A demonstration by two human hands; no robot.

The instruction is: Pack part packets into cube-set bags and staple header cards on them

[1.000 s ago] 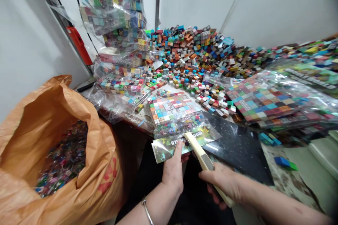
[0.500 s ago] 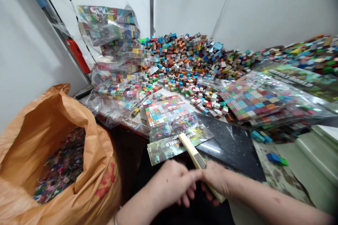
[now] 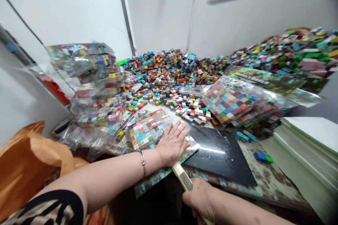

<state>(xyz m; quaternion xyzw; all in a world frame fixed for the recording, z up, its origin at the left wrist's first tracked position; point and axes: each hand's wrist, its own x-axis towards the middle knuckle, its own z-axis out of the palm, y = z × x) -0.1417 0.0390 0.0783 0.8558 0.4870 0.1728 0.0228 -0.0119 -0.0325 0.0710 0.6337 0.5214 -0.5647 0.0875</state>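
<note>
My left hand (image 3: 173, 144) lies flat with spread fingers on a clear bag of coloured blocks (image 3: 144, 133). Under its palm and wrist is the bag's printed card (image 3: 153, 181), partly covered by my arm. My right hand (image 3: 202, 197) is closed around a long cream stapler (image 3: 182, 175) with a grey panel. The stapler's front end reaches the card just below my left palm, and its tip is hidden there. Beside the bag is a black glossy board (image 3: 219, 158).
A heap of small coloured blocks (image 3: 169, 74) covers the table's back. Packed bags are stacked at left (image 3: 97, 88), with more bags (image 3: 235, 98) at right. An orange sack (image 3: 31, 161) stands lower left. Pale green sheeting (image 3: 301, 154) and a blue-green block (image 3: 263, 157) are at right.
My left hand has left my right hand and moved forward onto the bag, fingers spread. The right hand still holds the stapler. The camera view has tilted up and swung right.
</note>
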